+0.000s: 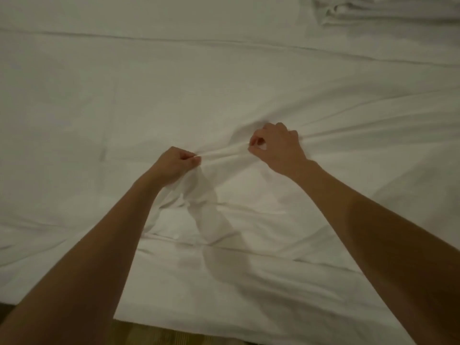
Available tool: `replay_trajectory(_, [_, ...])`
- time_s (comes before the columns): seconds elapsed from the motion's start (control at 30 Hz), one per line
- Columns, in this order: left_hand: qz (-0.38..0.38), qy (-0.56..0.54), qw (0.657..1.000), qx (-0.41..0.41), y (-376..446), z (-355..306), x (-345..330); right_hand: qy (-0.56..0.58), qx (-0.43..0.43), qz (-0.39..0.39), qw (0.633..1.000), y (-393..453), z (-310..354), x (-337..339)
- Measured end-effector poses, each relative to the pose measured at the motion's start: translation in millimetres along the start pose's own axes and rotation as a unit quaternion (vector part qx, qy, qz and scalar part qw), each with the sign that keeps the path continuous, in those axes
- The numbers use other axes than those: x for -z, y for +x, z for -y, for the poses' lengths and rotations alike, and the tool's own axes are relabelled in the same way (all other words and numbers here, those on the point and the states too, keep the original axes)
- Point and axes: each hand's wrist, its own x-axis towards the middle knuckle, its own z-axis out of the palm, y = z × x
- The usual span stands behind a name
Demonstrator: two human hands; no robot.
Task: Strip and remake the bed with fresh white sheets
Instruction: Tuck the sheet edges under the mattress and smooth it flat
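A white sheet (pixel 224 78) covers the whole bed and fills most of the view. My left hand (pixel 174 161) grips a bunched ridge of the sheet in a fist near the middle. My right hand (pixel 276 148) grips the same ridge a little to the right, fingers curled round the cloth. Between the two hands the fabric is pulled into a taut fold. Creases radiate from my right hand toward the right edge. A loose flap of the sheet hangs down below my left hand.
A crumpled pile of white bedding (pixel 373 11) lies at the far right top. The sheet's near edge (pixel 224 327) hangs over the bed side, with a strip of wooden floor (pixel 174 337) below it.
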Motion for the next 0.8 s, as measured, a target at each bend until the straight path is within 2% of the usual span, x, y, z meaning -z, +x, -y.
replay_trajectory(0.07, [0.007,-0.059,0.998,0.013,2,3,-1,-0.001,0.005,0.006,1.0,11,-5,4])
replay_trajectory(0.17, [0.001,-0.15,0.989,-0.006,2,7,3,0.125,0.004,0.002,0.992,25,-12,17])
replay_trajectory(0.23, [-0.036,-0.201,0.978,-0.037,1,9,12,0.188,0.027,0.077,0.979,31,-11,26])
replay_trajectory(0.3, [-0.081,-0.217,0.97,-0.069,0,9,22,0.148,0.049,0.165,0.974,32,-7,26])
replay_trajectory(0.33, [-0.095,-0.213,0.969,-0.082,-1,7,26,0.129,0.056,0.173,0.975,32,-6,24])
replay_trajectory(0.4, [-0.085,-0.2,0.972,-0.088,-1,4,27,0.156,0.044,0.119,0.98,33,-6,21])
replay_trajectory(0.47, [-0.008,-0.181,0.982,-0.056,0,-1,21,0.2,0.026,0.052,0.978,33,-7,21])
replay_trajectory(0.53, [0.09,-0.14,0.986,-0.008,2,-6,12,0.21,0.026,0.047,0.976,33,-7,21])
replay_trajectory(0.6, [0.14,-0.118,0.983,0.008,4,-14,7,0.218,0.026,0.062,0.974,33,-4,23])
replay_trajectory(0.67, [0.138,-0.135,0.981,-0.001,7,-21,5,0.213,0.024,0.068,0.974,33,-2,28])
replay_trajectory(0.8, [0.084,-0.232,0.969,-0.004,8,-33,7,0.169,0.012,0.068,0.983,37,-3,41])
